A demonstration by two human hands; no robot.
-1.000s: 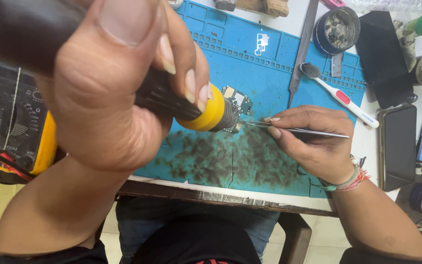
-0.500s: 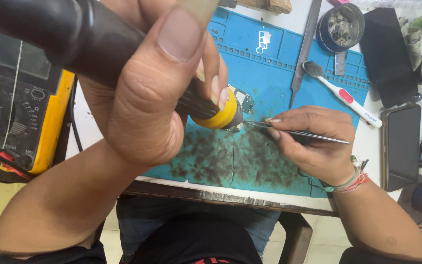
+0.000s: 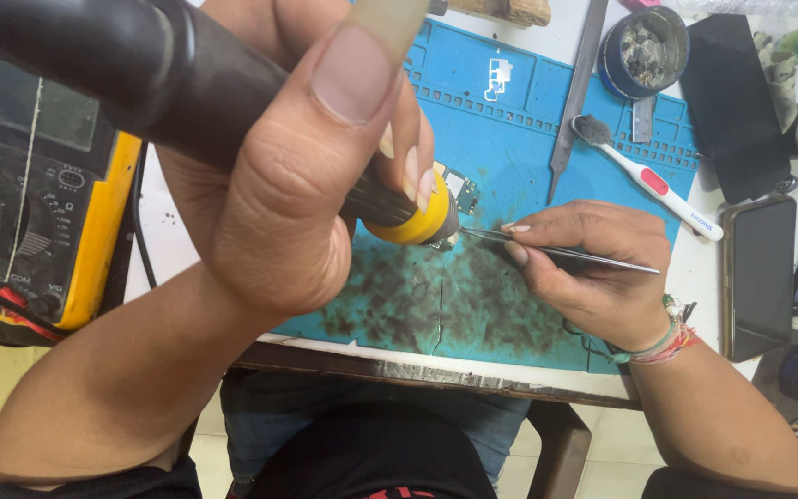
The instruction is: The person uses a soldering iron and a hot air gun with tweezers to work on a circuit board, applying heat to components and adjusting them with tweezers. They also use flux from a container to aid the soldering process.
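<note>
Blue is the mat [image 3: 528, 129] that covers the middle of the frame, and its lower part is stained dark. At the centre the left hand [image 3: 297, 176] is closed around a black handle with a yellow collar, the hot-air tool [image 3: 399, 208] (it fills the upper left of the frame, very close to the camera). The fingers are wrapped tight on the handle and the thumb lies along it. The nozzle end points down at a small circuit board [image 3: 459, 189] that lies on the mat, just right of the collar.

From the right, the right hand [image 3: 593, 273] rests on the mat and pinches metal tweezers [image 3: 565, 251] between thumb and fingers. The tweezer tips reach the spot under the nozzle; whether they touch the board cannot be told.

At the left edge stands a yellow multimeter [image 3: 39, 185]. In the upper right lie a white brush [image 3: 648, 180] with a red patch, a round tin [image 3: 644, 51] and a dark phone [image 3: 757, 277], well apart from the hands.
</note>
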